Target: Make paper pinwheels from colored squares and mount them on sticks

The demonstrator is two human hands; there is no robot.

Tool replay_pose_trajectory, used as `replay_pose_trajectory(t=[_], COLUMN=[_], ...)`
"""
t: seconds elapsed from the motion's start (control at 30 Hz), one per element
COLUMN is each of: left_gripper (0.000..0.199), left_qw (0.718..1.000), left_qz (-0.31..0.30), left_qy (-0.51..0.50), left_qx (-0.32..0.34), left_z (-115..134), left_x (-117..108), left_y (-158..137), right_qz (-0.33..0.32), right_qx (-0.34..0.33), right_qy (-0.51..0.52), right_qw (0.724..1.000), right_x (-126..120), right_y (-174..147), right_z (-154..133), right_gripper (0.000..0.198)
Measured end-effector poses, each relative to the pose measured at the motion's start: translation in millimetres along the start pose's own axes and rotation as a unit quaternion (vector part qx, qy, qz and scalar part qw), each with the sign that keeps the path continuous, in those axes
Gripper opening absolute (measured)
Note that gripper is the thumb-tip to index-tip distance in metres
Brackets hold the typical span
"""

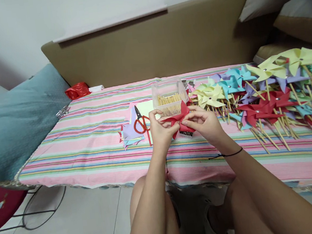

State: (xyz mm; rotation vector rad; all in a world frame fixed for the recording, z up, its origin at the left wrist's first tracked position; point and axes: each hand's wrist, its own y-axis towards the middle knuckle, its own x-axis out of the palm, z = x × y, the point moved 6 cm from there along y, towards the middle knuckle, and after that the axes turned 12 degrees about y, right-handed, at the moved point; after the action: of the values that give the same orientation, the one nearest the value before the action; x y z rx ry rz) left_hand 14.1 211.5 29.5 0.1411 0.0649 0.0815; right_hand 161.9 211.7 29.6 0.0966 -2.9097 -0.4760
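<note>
Both hands meet over the front of the striped cloth, holding a red paper pinwheel (184,110) between them. My left hand (160,128) pinches its left side with thumb and fingers. On the other side, my right hand (203,121) grips the folded paper near the middle, thumb and fingertips together. The fingers partly hide the pinwheel's centre. Just beneath it, a small dark box (186,133) shows in part. Behind the hands stands a clear plastic box (184,87) of wooden sticks (168,99). Red-handled scissors (139,122) lie left of my left hand.
Many finished pinwheels (257,112) on sticks are heaped at the right. Coloured paper sheets (131,132) lie by the scissors. A red plastic bag (77,91) and a white roll (96,88) rest at the back left. A red stool (4,206) stands on the floor.
</note>
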Motion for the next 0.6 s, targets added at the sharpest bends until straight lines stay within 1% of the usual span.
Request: replay_pose_trajectory(t=[0.23, 0.4, 0.6], left_gripper=[0.056, 0.054, 0.053], left_qw=[1.000, 1.000, 1.000], left_qz=[0.002, 0.006, 0.005], left_qy=[-0.001, -0.002, -0.015], left_qx=[-0.003, -0.001, -0.004], left_z=[-1.9, -0.8, -0.4], left_x=[-0.4, 0.3, 1.6], left_y=[1.4, 1.1, -0.4], right_qz=[-0.004, 0.002, 0.008], right_qx=[-0.014, -0.022, -0.019], right_qy=[-0.010, -0.027, -0.028], right_qw=[1.000, 0.999, 0.999], right_x=[-0.5, -2.1, -3.2], right_y=[0.4, 0.4, 0.3], right_z=[-1.0, 0.0, 0.3], right_gripper=[0.017, 0.017, 0.013])
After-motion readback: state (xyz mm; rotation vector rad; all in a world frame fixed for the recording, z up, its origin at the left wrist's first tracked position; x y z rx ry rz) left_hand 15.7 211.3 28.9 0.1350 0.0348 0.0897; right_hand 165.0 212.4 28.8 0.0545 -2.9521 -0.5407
